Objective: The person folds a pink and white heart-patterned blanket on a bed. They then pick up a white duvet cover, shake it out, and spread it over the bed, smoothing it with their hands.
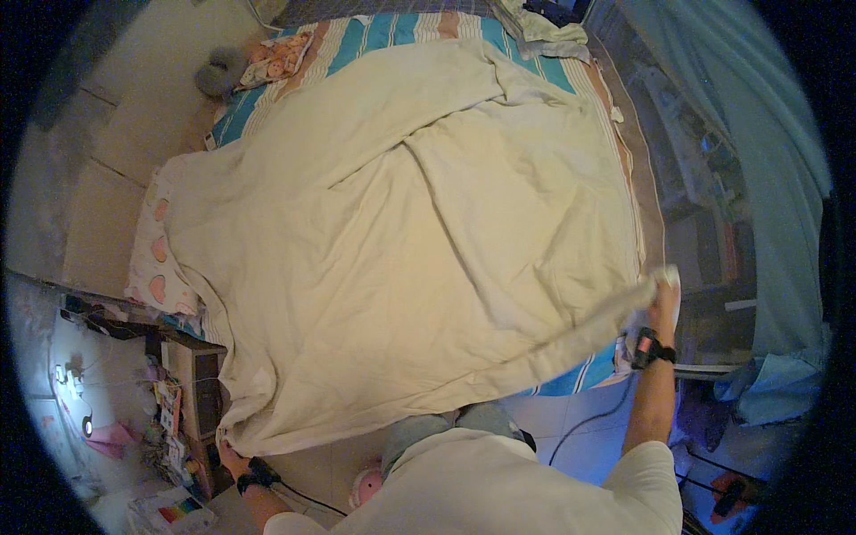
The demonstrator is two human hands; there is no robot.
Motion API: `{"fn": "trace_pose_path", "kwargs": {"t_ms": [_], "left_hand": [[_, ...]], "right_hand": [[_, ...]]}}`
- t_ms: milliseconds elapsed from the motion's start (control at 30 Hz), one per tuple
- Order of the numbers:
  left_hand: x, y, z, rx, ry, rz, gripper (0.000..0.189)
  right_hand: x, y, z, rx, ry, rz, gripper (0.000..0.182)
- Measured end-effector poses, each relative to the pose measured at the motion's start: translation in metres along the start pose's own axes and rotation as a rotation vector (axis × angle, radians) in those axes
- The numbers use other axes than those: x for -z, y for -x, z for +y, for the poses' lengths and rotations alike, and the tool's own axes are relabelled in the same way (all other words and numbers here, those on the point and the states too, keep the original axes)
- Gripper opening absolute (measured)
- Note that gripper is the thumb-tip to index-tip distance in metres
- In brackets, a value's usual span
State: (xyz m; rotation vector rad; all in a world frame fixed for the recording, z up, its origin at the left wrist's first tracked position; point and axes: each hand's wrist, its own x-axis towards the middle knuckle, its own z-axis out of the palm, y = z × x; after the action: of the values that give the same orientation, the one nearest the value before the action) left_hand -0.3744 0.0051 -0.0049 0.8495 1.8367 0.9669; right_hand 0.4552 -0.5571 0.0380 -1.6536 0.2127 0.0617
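Observation:
A large cream bedsheet or quilt cover (374,267) lies spread over the bed, with long creases and a fold running across its upper middle. My left hand (234,460) grips its near left corner, beyond the bed's edge and close to the wooden cabinet. At the right side my right hand (664,301) holds the near right part of the hem, raised and slightly blurred. Between the two hands the near hem runs slantwise in front of my body. Under the cover shows a blue, white and brown striped bed sheet (384,33).
A heart-print pillow or cloth (157,247) sticks out at the left. A patterned pillow (277,57) and folded cloths (552,33) lie at the far end. A wooden cabinet (200,381) stands at the left, a teal curtain (776,200) at the right. A cable (588,421) trails by the floor.

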Motion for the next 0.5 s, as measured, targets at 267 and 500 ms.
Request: {"fn": "trace_pose_path", "kwargs": {"t_ms": [267,500], "left_hand": [[-0.063,0.071,0.047,0.095,-0.154,-0.070,0.054],[0.003,0.033,-0.016,-0.075,-0.180,-0.016,0.054]], "right_hand": [[-0.308,0.248,0.041,0.356,0.452,-1.942,0.056],[-0.281,0.259,0.094,0.335,0.732,-2.064,0.062]]}}
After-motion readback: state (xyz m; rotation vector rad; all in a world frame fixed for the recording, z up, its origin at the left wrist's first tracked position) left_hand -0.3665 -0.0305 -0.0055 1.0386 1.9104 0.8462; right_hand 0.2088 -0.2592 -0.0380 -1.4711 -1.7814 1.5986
